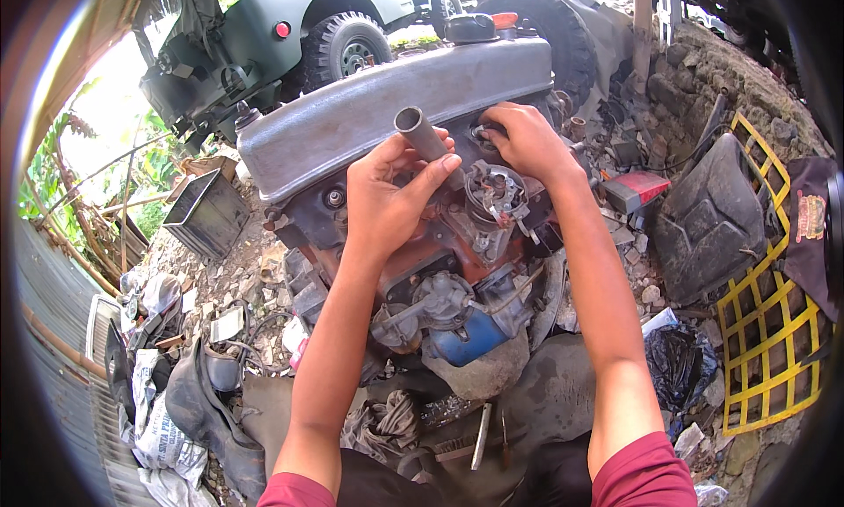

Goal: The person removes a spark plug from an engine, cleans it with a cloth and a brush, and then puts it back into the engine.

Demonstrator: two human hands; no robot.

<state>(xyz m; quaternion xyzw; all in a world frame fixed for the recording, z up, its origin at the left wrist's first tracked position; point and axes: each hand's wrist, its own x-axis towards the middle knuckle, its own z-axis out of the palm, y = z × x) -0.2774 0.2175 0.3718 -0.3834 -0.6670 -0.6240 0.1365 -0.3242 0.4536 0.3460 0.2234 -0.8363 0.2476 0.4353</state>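
My left hand point(387, 195) is closed around a hollow grey metal tube point(424, 138), thumb along its side, with the open end tilted up and left. The tube is in front of a long grey valve cover point(369, 111) on an engine. To its right, my right hand point(532, 142) bends down at the engine's side below the cover. Its fingers are closed near a small dark metal part point(482, 134); what they grip is mostly hidden. Between the hands sits an uncapped distributor point(494, 190). A spark plug point(334, 197) shows left of my left wrist.
Lower on the engine is a blue canister point(466, 335). On the ground lie a crumpled rag point(382, 426) and a flat metal bar point(481, 437). A yellow lattice point(765, 357) and a black seat-like panel point(710, 221) are at right. Behind stands a green vehicle point(264, 32).
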